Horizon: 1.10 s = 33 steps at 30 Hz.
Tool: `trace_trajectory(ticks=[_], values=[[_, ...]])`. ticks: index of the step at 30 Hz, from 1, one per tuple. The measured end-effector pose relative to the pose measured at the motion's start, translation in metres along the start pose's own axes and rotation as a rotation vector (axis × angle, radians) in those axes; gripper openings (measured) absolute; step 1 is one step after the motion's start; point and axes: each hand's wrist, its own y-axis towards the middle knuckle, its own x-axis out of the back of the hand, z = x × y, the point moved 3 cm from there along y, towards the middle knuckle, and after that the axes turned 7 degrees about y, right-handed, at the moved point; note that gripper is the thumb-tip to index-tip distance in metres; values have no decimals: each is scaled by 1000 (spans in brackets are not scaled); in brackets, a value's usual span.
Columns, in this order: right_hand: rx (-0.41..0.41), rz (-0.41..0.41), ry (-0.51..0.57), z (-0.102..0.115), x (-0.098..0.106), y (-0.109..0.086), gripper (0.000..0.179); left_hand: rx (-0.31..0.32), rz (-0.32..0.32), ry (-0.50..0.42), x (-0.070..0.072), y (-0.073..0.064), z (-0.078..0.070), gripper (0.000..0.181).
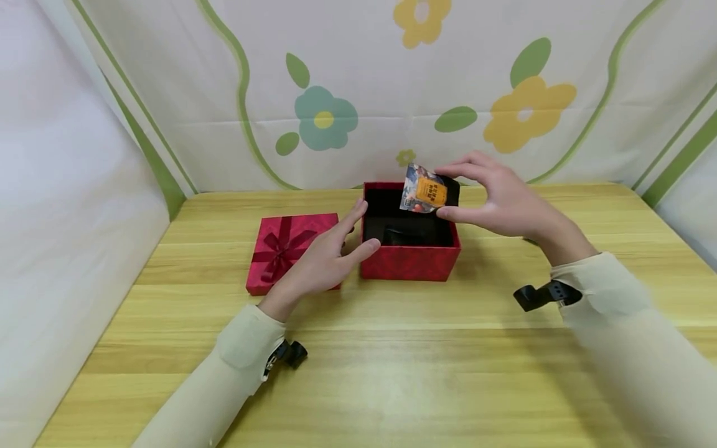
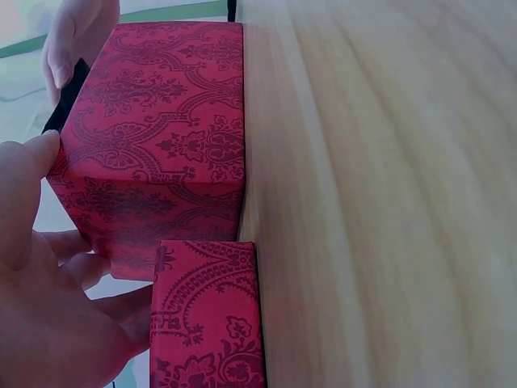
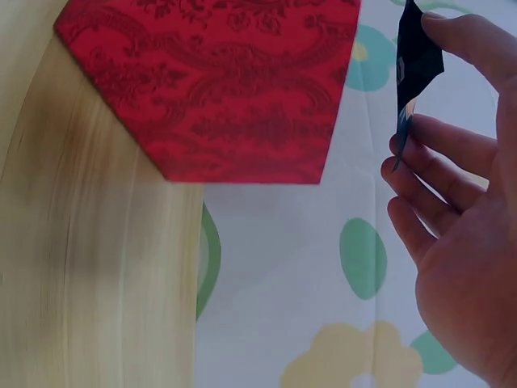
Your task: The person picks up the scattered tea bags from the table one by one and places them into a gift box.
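1. At left, a white cloth wall borders the pale wood-grain worktop.
2. A red patterned lid with a dark ribbon bow lies on the worktop.
3. The left hand, fingers spread, touches the near left corner of the box.
4. The red box (black inside) stands open before a flower-printed backdrop.
5. Above the opening, a small packet with an orange label hangs tilted.
6. The right hand pinches it between thumb and fingers.
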Motion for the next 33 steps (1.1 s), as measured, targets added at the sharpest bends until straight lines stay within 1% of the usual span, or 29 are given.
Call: trace_trajectory(ticks=[7,16,20,26,28,33], values=[[14,13,0,-4,-11,14,65,9,-1,0,0,1,0,81],[-2,41,3,-17,-31,26,66,-13,0,-6,1,1,-2,80],[19,40,2,-19,-39,31,66,-10,2,-10,2,0,-3,80],[57,56,-61,-22,-47,35,67,-6,4,-11,3,-2,-2,81],[62,73,-90,-20,-49,36,68,4,4,-8,4,-2,-2,81],[101,129,-175,-13,-54,40,66,6,-5,2,7,-3,-1,80]])
